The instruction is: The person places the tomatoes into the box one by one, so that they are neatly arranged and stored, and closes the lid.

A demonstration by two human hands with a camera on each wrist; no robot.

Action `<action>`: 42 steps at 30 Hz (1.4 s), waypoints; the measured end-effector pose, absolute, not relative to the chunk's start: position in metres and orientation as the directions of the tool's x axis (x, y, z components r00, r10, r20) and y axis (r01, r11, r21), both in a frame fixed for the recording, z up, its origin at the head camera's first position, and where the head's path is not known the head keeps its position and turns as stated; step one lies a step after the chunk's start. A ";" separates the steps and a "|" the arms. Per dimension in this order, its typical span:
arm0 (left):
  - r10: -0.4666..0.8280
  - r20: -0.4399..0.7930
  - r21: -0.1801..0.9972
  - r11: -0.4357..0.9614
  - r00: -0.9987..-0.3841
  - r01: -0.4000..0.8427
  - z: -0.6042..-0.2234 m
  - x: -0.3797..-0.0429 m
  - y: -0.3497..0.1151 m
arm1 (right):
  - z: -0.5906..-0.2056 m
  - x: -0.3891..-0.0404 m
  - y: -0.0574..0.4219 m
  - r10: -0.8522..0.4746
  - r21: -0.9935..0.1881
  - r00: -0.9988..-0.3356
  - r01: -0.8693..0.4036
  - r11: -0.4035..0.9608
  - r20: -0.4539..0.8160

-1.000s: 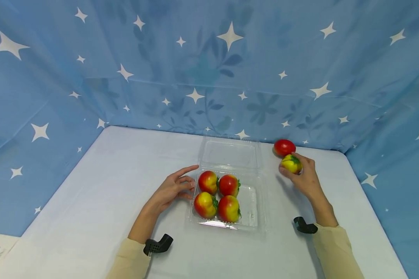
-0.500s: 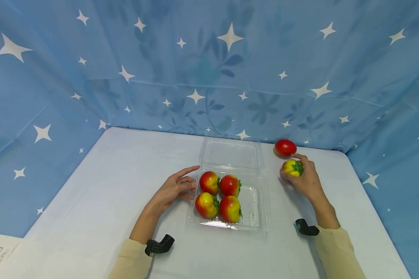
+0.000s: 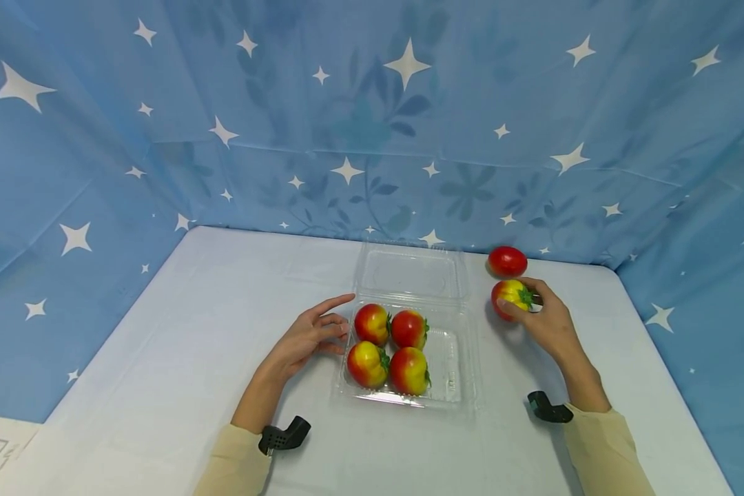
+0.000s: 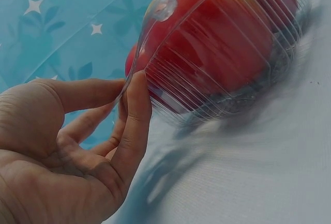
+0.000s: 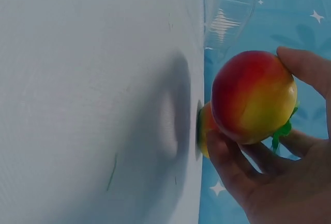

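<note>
Backdrop (image 3: 366, 145): blue cloth with pale stars, rising beyond the fingers of both hands. Table (image 3: 173, 331): white-covered, beneath both hands. Container (image 3: 449, 351): clear plastic, ribbed, directly right of the left fingers and well left of the right fingers; its lid (image 3: 412, 272) lies folded back, farther off than the left fingers. Sleeves, two: left sleeve (image 3: 234, 461) and right sleeve (image 3: 604, 448), beige, each nearer the wearer than its fingers. Left hand (image 3: 310, 337): thumb and a finger pinched on the container's near-side rim, the other fingers loosely bent. Right hand (image 3: 552, 324): thumb and fingers spread round one fruit and clamped on it. Held fruit (image 5: 253, 97): red and yellow, green leaves turned toward the palm, between the right fingers and off the table. Packed fruits, four, red and yellow with green leaves, in the container right of the left fingers: front left fruit (image 3: 367, 364) and rear left fruit (image 3: 371, 324) nearest them, front right fruit (image 3: 408, 372) and rear right fruit (image 3: 408, 329) one place farther. Lone fruit (image 3: 507, 262): mostly red, on the table just beyond the right fingers. Wrist cameras, two, black: left camera (image 3: 285, 435) and right camera (image 3: 548, 408), behind the fingers.
</note>
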State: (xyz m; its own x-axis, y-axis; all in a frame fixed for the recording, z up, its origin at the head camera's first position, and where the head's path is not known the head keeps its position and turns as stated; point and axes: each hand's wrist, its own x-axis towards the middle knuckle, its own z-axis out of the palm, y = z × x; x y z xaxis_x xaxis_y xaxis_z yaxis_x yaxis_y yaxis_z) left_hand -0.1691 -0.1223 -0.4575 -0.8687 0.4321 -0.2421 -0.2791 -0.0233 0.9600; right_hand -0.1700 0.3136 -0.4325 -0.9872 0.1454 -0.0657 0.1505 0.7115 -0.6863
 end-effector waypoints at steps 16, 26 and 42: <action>0.430 -0.242 0.960 -0.024 -0.870 -0.279 -0.459 -0.170 -0.122 | -0.417 -0.165 0.307 0.061 -0.735 -0.997 0.075 0.674 -0.045; 0.431 -0.249 0.955 -0.039 -0.867 -0.293 -0.460 -0.169 -0.122 | -0.412 -0.159 0.302 0.023 -0.725 -1.000 0.007 0.688 0.013; 0.423 -0.251 0.957 -0.023 -0.871 -0.288 -0.461 -0.170 -0.121 | -0.408 -0.154 0.294 -0.067 -0.796 -0.993 -0.122 0.593 0.102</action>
State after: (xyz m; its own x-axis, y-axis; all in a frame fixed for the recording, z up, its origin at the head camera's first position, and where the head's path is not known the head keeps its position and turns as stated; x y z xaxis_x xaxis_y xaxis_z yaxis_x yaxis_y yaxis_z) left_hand -0.1696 -0.1214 -0.4612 -0.8705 0.4230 -0.2514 -0.2877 -0.0232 0.9574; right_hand -0.1543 0.2942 -0.4077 -0.9925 -0.0673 0.1019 -0.1219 0.5932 -0.7958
